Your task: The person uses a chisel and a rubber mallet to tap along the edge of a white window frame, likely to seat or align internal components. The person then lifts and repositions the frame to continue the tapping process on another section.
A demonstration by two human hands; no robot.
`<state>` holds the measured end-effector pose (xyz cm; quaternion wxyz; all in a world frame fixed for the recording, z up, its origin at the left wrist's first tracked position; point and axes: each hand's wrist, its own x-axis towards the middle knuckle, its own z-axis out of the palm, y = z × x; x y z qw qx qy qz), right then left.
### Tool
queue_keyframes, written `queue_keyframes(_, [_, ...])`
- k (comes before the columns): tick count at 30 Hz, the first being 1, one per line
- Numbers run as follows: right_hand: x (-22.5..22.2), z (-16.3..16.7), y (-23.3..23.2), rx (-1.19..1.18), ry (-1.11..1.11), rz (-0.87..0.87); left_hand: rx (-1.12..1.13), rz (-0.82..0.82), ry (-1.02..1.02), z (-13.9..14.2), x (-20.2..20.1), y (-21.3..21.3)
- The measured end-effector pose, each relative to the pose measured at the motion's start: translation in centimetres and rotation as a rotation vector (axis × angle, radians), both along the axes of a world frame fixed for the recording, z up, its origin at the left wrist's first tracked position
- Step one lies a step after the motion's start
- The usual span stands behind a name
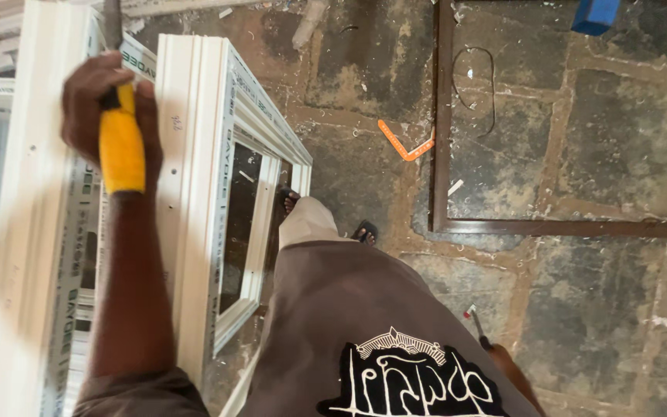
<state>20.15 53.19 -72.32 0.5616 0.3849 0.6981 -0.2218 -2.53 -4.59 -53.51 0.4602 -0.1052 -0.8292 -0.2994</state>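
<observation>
The head camera looks straight down. The left hand is up high and wrapped tight around a tool with a yellow grip. The grip points down along the arm, and a dark metal part sticks up past the hand to the top edge. The hand and tool are right in front of a white frame, which stands upright beside the person. More white frames stand to the left of it.

The right hand is low by the person's side, mostly hidden by the brown shirt. It seems to hold a small thin tool with a red and white tip, but I cannot tell how the fingers sit.

On the stone floor lie an orange angle piece and a dark brown frame. A blue thing shows at the top.
</observation>
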Motion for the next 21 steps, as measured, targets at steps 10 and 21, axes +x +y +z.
queue_keyframes(10, [-15.2, -0.1, -9.4, -0.291, 0.474, -0.001, -0.044, -0.062, -0.255, 0.7, -1.3, -0.7])
queue_keyframes(21, [-29.1, 1.4, -17.0, -0.406, 0.507, 0.108, -0.003, -0.096, -0.689, 3.6, -2.8, -2.1])
